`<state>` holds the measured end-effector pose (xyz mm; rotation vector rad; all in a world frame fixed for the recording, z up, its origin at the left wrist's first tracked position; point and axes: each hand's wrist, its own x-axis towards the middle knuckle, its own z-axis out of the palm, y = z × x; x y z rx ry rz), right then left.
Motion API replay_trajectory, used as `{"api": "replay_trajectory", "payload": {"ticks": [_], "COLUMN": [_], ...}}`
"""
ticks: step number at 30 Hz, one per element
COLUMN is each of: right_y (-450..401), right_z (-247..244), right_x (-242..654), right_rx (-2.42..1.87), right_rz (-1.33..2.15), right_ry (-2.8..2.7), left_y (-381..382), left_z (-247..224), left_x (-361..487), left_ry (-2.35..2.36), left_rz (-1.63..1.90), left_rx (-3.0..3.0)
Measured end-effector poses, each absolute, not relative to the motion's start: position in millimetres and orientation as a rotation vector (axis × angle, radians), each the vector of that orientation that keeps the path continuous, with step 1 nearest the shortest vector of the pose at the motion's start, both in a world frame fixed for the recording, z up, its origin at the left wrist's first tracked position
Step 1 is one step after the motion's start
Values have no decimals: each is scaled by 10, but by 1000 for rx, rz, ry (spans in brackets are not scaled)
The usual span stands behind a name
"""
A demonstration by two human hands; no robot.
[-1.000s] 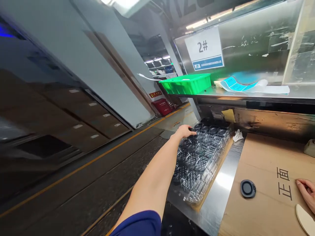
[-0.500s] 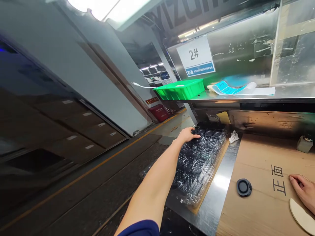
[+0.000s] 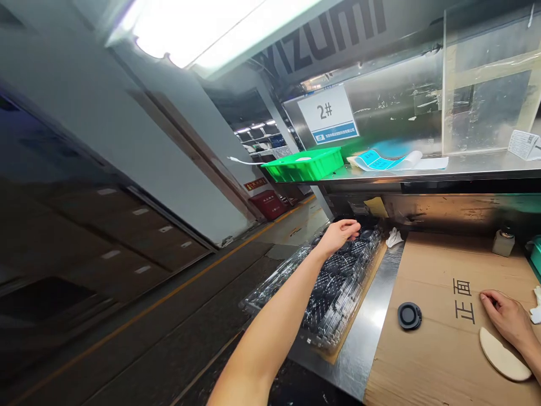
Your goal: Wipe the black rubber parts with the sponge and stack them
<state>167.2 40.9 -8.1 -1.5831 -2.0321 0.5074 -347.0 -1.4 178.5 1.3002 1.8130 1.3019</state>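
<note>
My left hand (image 3: 340, 234) is over the far end of a clear plastic tray (image 3: 333, 316) with black round parts in its pockets. Its fingers are pinched together; whatever is between them, if anything, is hidden. On the cardboard sheet (image 3: 426, 361) at the right rests my right hand (image 3: 505, 318), fingers curled and closed, their undersides out of sight. A black round cap-like part (image 3: 409, 316) lies on the cardboard between the tray and that hand. Just below the right hand is a flat cream-coloured half-round piece (image 3: 502, 355).
Above the table runs a metal shelf (image 3: 473, 170) with a green bin (image 3: 308, 164) and a curled strip of blue labels (image 3: 380, 160). Crumpled white tissue (image 3: 394, 237) lies beside the tray, and a small bottle (image 3: 504, 242) stands at the cardboard's back edge.
My left hand has moved right over the tray's far end, and its fingers, apart before, are now pinched together. The view has shifted right; my right hand stays on the cardboard.
</note>
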Motion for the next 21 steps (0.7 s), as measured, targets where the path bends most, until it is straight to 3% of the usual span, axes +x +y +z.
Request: {"api": "replay_trajectory", "payload": {"ticks": [2, 5, 10, 21], "right_y": [408, 423, 472, 487], "right_z": [-76, -77, -75, -54], "right_x": [1668, 1682, 1704, 1704], "right_rx": [-1577, -1584, -1617, -1654], "right_rz": [502, 474, 465, 476], "right_ry": [-2040, -2048, -2056, -2051], "left_y": [-243, -613, -911, -1050], "left_z": [1899, 2012, 2082, 2072], "left_x": [-3037, -2459, -2046, -2023], "left_ry": [1348, 1031, 964, 984], "left_rz": [1511, 1549, 1483, 1479], "left_rx": [1006, 689, 542, 612]}}
